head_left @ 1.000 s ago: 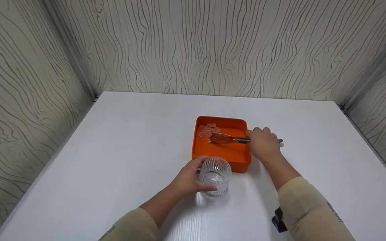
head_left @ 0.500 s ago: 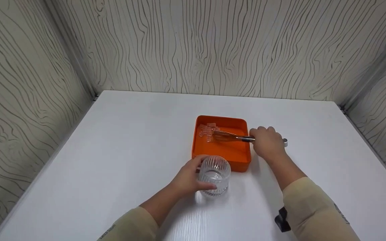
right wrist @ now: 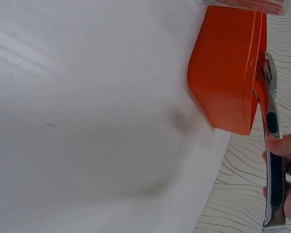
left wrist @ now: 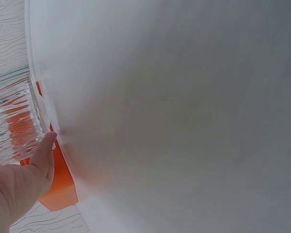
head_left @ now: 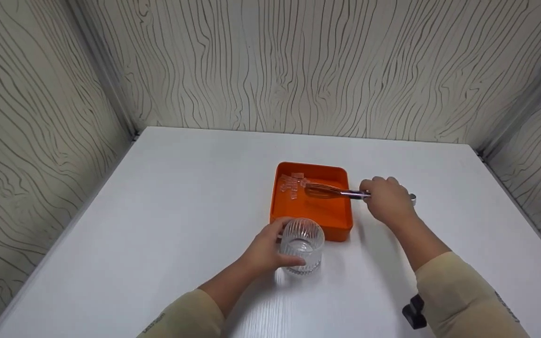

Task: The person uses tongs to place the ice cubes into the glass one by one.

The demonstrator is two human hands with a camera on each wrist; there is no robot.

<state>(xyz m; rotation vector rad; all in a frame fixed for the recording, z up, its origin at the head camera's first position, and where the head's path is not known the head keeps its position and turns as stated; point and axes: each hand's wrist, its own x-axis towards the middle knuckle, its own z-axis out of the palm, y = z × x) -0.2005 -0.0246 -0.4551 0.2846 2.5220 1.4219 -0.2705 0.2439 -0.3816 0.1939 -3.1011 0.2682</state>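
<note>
My left hand [head_left: 266, 249] is curled around a clear ribbed glass [head_left: 308, 239] in front of the orange tray [head_left: 313, 217], thumb on its near side. In the left wrist view, that thumb [left wrist: 44, 148] lies along the glass's lower part. My right hand [head_left: 389, 201] grips metal tongs with dark grip panels [right wrist: 275, 170] beyond the tray's right side. The tongs' arms [head_left: 328, 190] reach over the right wall into the tray, tips beside a cluster of clear ice-like cubes [head_left: 291, 184]. I cannot tell whether a cube is between the tips.
The tray stands on a white table [head_left: 195, 202]. Wood-grain panels [head_left: 270, 65] enclose the back and both sides. A black object [head_left: 414, 312] shows at my right sleeve [head_left: 458, 291].
My right hand has moved to the right with the tongs, drawing their tips away from the middle of the cube cluster. The left hand and the glass have stayed nearly still.
</note>
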